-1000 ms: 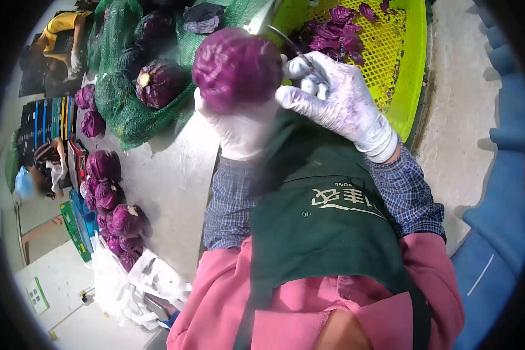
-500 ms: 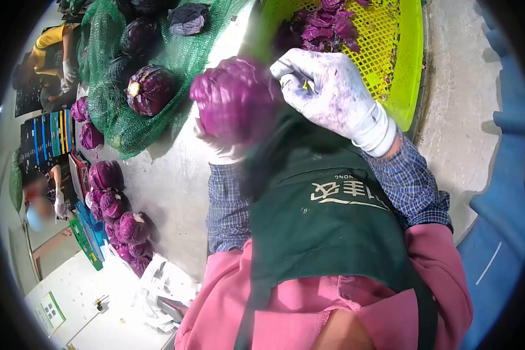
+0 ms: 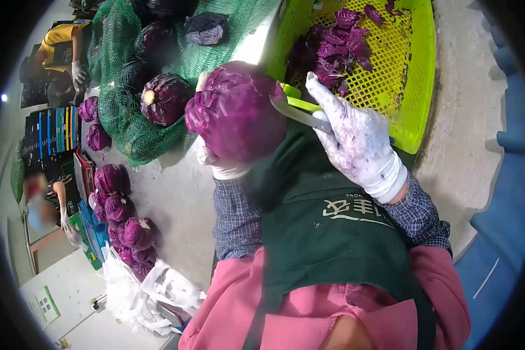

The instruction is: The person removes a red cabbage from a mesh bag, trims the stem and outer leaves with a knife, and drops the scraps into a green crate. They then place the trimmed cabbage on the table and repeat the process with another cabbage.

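A purple cabbage is held up in front of my apron. My left hand, in a white glove, grips it from behind and below, mostly hidden by it. My right hand, in a purple-stained white glove, is closed on a small knife with a curved metal blade. The blade's tip is right at the cabbage's right side, and one finger points upward away from the knife. Behind that hand stands a yellow-green plastic crate, with torn purple leaves in it.
A green mesh bag holds several cabbages at upper left. More cabbages line the table, near white strips. Two other people are at the far left. Blue material hangs at right.
The cabbage has turned in my left hand and now shows a smoother side. My right hand has moved down and right, one finger now raised, and the knife blade has come into view.
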{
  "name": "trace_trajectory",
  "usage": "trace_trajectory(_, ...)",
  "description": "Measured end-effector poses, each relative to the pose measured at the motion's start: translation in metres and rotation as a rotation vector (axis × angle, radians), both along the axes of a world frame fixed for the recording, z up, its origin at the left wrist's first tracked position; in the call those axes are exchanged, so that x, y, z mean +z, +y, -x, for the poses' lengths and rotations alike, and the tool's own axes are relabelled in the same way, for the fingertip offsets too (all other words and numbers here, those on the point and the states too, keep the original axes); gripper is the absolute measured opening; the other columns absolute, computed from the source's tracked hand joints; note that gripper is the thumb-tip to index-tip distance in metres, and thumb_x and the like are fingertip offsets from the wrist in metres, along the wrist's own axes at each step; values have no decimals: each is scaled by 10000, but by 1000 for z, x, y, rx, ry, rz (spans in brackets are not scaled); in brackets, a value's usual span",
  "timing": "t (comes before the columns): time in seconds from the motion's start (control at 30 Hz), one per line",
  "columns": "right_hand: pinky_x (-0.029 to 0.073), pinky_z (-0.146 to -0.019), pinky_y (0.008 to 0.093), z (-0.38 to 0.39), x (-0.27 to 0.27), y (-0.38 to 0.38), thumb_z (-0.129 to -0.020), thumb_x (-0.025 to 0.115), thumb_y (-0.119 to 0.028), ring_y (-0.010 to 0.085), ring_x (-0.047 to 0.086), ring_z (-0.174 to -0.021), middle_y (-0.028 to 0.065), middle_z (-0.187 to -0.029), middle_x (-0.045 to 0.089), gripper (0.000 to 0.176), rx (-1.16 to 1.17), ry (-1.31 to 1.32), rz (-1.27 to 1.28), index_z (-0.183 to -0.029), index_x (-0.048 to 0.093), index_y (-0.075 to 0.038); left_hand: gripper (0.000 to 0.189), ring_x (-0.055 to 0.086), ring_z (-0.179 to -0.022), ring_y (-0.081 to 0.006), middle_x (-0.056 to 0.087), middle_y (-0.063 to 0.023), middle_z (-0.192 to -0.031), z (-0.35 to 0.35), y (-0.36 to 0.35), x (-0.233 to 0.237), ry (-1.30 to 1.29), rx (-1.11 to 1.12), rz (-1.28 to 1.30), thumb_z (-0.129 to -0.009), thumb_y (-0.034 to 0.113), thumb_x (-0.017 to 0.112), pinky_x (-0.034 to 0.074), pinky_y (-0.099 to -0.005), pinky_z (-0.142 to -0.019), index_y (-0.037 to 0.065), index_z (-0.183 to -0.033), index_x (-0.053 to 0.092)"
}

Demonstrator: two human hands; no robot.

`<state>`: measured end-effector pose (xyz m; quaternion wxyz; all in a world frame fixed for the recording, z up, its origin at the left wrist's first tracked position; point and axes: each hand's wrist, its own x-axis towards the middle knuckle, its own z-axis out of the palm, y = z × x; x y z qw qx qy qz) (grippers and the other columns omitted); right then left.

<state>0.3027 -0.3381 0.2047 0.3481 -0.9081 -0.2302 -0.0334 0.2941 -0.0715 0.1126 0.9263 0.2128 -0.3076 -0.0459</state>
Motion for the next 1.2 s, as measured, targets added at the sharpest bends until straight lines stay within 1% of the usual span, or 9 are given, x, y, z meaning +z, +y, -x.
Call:
trace_trajectory(0.13,560,-722,374,-8,-18,9,-927,626,-101,290,704,-774,140,-1030,715,526,-9,-21,-141,-1435,496,-70,743,400,-1394,-293,419,-106,-1512,4,2,-17,132,135,-38,-933,581,495,310,-504,-1177,149,-1521,354)
trace_trajectory(0.2,442,-498,224,-16,2,10,-1052,494,-319,63,501,-511,34,-673,601,488,56,695,-745,-1446,477,-32,742,501,-1289,-310,507,-124,-1413,16,11,-57,479,411,-86,-889,563,631,405,-510,-1108,112,-1448,444)
trace_trajectory(0.33,488,-585,252,-30,4,6,-997,627,-301,74,584,-617,-2,-640,571,413,-26,682,-803,-1282,610,-3,535,540,-1233,-274,575,-115,-1283,-22,-32,4,-378,1351,-1684,-939,408,567,440,-458,-1046,97,-1371,508)
trace_trajectory(0.43,544,-692,311,-31,19,14,-854,765,-489,151,658,-692,40,-689,608,654,4,331,-625,-1283,616,-18,510,537,-1245,-273,550,-123,-1309,-27,-31,20,-696,1481,-2128,-968,363,547,441,-449,-1051,83,-1388,472)
trace_trajectory(0.57,528,-670,286,-44,30,5,-839,797,-440,132,623,-672,35,-704,610,528,83,404,-479,-1179,692,-50,569,510,-1294,-288,466,-145,-1426,-25,-10,39,-777,1354,-2200,-1002,351,539,427,-458,-1090,62,-1461,367)
trace_trajectory(0.7,511,-667,247,-33,35,-1,-895,760,-164,77,607,-703,29,-783,669,258,11,820,-760,-1119,712,-47,624,519,-1292,-274,500,-159,-1393,-16,-21,43,23,913,-1383,-970,228,632,456,-426,-1086,46,-1478,318)
trace_trajectory(0.83,495,-645,217,-26,25,5,-904,722,-126,42,605,-700,-38,-830,678,138,43,200,-669,-1000,700,-29,585,541,-1264,-272,508,-172,-1377,-10,-36,62,362,588,-810,-968,185,645,483,-437,-1079,68,-1458,348)
trace_trajectory(1.07,407,-484,195,-83,11,-28,-965,662,-281,26,541,-570,-10,-746,666,259,-225,353,-677,-991,657,-24,469,541,-1270,-307,483,-173,-1422,-3,-43,88,533,256,-389,-997,207,571,487,-466,-1082,67,-1423,434)
trace_trajectory(1.2,441,-516,208,-50,91,-1,-930,716,-371,41,580,-650,38,-928,702,466,86,825,-502,-1218,650,-11,1241,479,-1338,-343,403,-208,-1495,-31,-28,101,-136,415,-721,-532,343,982,454,-497,-1104,76,-1524,286)
